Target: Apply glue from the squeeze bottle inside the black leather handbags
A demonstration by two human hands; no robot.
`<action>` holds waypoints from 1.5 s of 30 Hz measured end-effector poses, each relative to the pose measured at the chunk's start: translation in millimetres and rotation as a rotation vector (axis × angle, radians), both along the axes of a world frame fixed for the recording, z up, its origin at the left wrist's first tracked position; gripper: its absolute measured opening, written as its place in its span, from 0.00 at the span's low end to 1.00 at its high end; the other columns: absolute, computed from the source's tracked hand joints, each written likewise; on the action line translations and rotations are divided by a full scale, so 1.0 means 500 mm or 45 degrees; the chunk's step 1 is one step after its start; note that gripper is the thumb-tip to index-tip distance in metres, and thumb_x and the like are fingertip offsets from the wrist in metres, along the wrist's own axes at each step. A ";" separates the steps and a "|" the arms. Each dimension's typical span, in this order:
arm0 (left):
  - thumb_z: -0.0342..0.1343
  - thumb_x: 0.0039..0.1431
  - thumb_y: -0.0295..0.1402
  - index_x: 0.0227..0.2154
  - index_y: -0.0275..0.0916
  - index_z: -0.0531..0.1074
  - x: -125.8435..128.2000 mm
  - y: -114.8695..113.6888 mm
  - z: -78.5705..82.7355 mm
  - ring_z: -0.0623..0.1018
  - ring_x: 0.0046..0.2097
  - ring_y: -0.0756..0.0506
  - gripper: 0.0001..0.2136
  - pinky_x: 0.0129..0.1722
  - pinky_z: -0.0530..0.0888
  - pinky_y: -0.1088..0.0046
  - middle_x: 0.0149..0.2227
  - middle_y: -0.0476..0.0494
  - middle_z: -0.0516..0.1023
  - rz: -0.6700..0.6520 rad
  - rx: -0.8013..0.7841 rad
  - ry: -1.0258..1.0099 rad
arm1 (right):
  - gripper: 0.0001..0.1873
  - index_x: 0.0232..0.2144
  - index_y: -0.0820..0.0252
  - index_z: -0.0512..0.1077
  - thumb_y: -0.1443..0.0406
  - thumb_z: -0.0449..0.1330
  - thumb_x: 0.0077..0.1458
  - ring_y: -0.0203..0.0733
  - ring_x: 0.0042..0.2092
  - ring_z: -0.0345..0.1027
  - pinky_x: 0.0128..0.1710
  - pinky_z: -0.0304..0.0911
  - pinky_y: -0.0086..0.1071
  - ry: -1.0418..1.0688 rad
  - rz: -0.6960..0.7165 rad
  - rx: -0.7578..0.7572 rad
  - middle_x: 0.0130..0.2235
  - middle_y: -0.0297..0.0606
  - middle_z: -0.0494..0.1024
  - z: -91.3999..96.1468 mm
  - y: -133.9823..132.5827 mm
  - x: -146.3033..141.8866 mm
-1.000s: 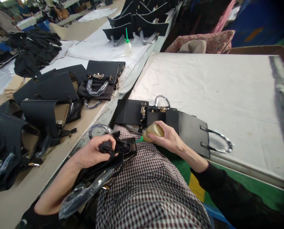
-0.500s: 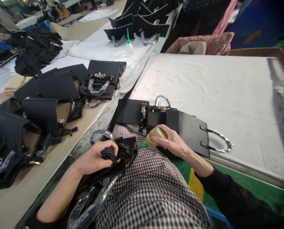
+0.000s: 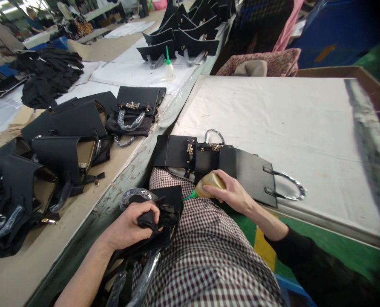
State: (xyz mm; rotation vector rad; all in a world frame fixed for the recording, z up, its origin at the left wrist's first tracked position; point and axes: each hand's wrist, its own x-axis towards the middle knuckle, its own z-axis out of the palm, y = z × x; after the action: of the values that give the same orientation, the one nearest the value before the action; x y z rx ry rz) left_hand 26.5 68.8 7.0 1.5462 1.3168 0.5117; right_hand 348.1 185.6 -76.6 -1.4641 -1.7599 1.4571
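On my lap lies a black handbag (image 3: 169, 194) with plastic-wrapped handles. My left hand (image 3: 138, 224) is closed around bunched dark material of this bag, its fingers curled into it. In my right hand (image 3: 226, 189) is a squeeze glue bottle (image 3: 211, 183), amber-coloured, tipped so its green nozzle points left. The nozzle tip is at the right edge of the handbag; whether it touches cannot be made out. Just beyond my lap, several finished-looking black handbags (image 3: 249, 168) lie side by side along the near edge of the white-covered table.
More black bags (image 3: 62, 153) crowd the bench on my left. Farther along it stand a second bottle with a green nozzle (image 3: 168, 70) and a row of upright black bag pieces (image 3: 196, 42). Dark cloth (image 3: 49, 72) is heaped at far left. A patterned cushion (image 3: 282, 63) sits behind the white table (image 3: 273, 115).
The handbag on my lap has turned slightly, showing more of its flat black panel. My right hand keeps the bottle at its edge. The view has shifted a little.
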 end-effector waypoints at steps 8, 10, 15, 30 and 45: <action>0.57 0.45 0.23 0.27 0.40 0.70 -0.004 -0.008 -0.007 0.69 0.29 0.50 0.07 0.32 0.63 0.73 0.27 0.54 0.72 0.019 -0.003 0.032 | 0.27 0.47 0.58 0.71 0.44 0.66 0.58 0.38 0.24 0.67 0.22 0.65 0.34 0.129 -0.049 -0.137 0.31 0.33 0.76 0.029 -0.022 0.015; 0.57 0.45 0.22 0.27 0.40 0.70 -0.005 -0.008 -0.009 0.69 0.30 0.50 0.07 0.33 0.63 0.74 0.27 0.55 0.72 0.020 0.003 0.028 | 0.28 0.48 0.59 0.70 0.44 0.66 0.57 0.38 0.24 0.67 0.22 0.65 0.34 0.054 -0.041 -0.112 0.32 0.34 0.77 0.033 -0.024 0.009; 0.55 0.43 0.23 0.28 0.40 0.70 -0.005 -0.006 -0.002 0.69 0.30 0.50 0.07 0.33 0.63 0.74 0.27 0.54 0.72 -0.008 0.004 0.013 | 0.26 0.47 0.58 0.70 0.45 0.66 0.57 0.37 0.23 0.67 0.21 0.64 0.33 -0.005 -0.004 -0.159 0.33 0.35 0.78 0.024 -0.021 0.000; 0.55 0.44 0.22 0.28 0.40 0.70 0.000 0.009 -0.008 0.73 0.32 0.50 0.08 0.35 0.66 0.74 0.30 0.54 0.74 -0.075 -0.013 0.025 | 0.21 0.41 0.60 0.74 0.49 0.69 0.58 0.35 0.26 0.64 0.18 0.58 0.29 0.444 -0.046 -0.486 0.32 0.34 0.74 0.025 -0.045 0.011; 0.56 0.44 0.21 0.29 0.40 0.71 0.008 0.018 -0.010 0.74 0.33 0.50 0.09 0.35 0.67 0.74 0.30 0.53 0.74 -0.073 -0.049 0.005 | 0.22 0.40 0.59 0.72 0.48 0.69 0.58 0.36 0.25 0.64 0.19 0.60 0.30 0.374 -0.067 -0.431 0.30 0.32 0.72 0.009 -0.045 0.013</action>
State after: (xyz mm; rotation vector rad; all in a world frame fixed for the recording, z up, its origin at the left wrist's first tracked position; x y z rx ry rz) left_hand 30.5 77.8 1.8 1.5493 1.2744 0.4451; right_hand 354.4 163.4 -72.2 -1.3512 -1.3378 1.9008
